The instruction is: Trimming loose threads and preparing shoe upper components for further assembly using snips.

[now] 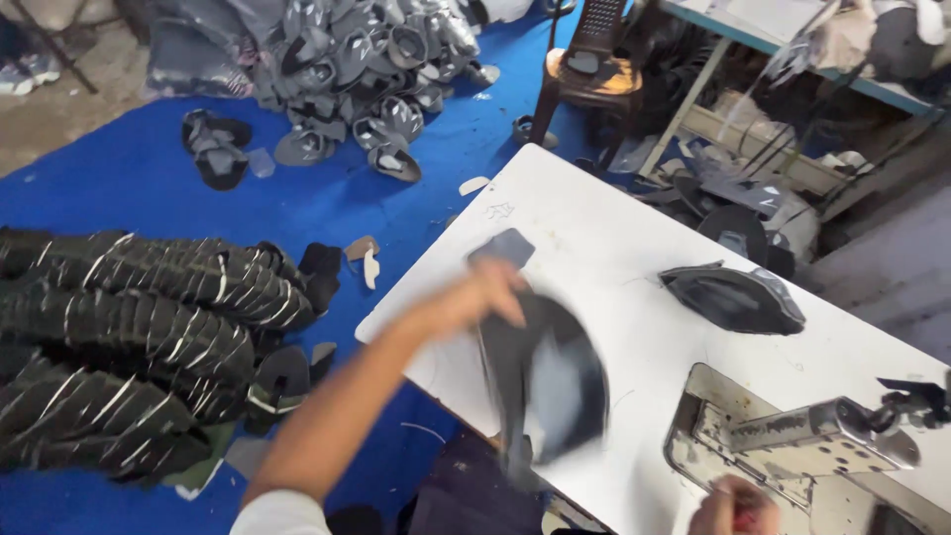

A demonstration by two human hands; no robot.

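1. Workshop floor was covered by a blue sheet (119, 188); a white counter (594, 238) stood over it, with a sewing machine (802, 436) set into its near right corner.
2. Left hand (475, 297) reached out over the counter's near edge, fingers (507, 293) clamped on the top of a dark shoe upper (550, 381). The piece hung off the grip, probably so it could swing free of the surface.
3. Right hand (733, 507) sat at the machine's base, cut off by the frame; whether its fingers were apart or together could not be told.
4. A second dark upper (733, 297) lay flat on the counter, well apart from the held one, and a small grey patch (502, 247) lay just beyond the left hand.
5. Stacked striped pieces (129, 337) lay in rows on the sheet, within arm's reach to the left; a loose heap of grey pieces (357, 59) lay farther off.
6. The held upper was motion-blurred, so seams and lining were unreadable. The machine's needle end was out of frame.
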